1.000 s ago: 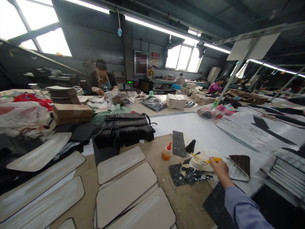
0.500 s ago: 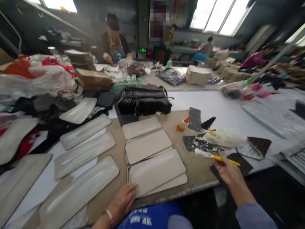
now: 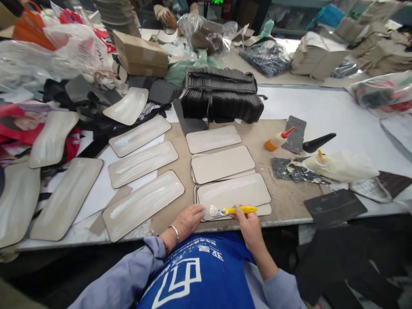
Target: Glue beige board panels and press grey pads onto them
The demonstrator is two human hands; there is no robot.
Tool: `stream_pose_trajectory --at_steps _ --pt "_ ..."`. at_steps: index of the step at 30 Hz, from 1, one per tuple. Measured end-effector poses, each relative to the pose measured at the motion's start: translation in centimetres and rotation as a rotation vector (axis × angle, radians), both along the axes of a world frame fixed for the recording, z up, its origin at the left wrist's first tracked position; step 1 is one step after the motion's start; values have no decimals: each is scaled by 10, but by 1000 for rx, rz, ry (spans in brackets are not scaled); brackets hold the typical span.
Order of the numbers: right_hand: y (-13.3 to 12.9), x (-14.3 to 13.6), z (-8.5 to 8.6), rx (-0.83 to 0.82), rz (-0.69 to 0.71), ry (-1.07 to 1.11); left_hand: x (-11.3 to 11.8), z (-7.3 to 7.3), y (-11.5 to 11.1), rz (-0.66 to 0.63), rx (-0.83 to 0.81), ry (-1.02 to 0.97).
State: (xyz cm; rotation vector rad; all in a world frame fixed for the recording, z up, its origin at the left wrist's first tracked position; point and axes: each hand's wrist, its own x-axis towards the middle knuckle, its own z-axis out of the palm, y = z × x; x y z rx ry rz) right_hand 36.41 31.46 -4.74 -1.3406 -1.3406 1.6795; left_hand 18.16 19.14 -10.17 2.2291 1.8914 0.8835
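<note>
My right hand (image 3: 249, 225) grips a brush by its yellow handle (image 3: 241, 210). The white-coated bristles point left, over the near part of the top beige panel (image 3: 234, 191). My left hand (image 3: 188, 219) lies with fingers stretched out, its fingertips at the left edge of that nearest panel stack. Behind it lie a second stack of beige panels (image 3: 223, 165) and a single beige panel (image 3: 214, 139). To the left, several panels with whitish streaks, such as a long streaked panel (image 3: 144, 206), are spread out separately.
A bundle of black strips (image 3: 223, 94) stands at the back. On the right are a glue bottle (image 3: 273, 142) with a red tip, a bag of whitish paste (image 3: 341, 165), a smeared dark board (image 3: 283, 169) and a black sheet (image 3: 334, 206). Plastic bags (image 3: 74, 47) pile up at the left.
My right hand has brought the brush left, from beside the paste onto the nearest panel stack. My left hand stays at the stack's edge. The view has tilted down.
</note>
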Motion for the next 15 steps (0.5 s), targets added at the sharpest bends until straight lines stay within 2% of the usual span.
stream_pose_trajectory --at_steps 4,10,13,15 --pt "10 10 -4 64 -38 -91 -1 -2 1 -5 4 7" --pt "83 70 -2 295 -223 -425 0 -4 -7 4 -27 -39" --pt "110 88 12 448 -277 -650 4 -10 -13 54 -109 -182" --pt "115 93 22 555 -315 -685 1 -20 6 175 -194 -390"
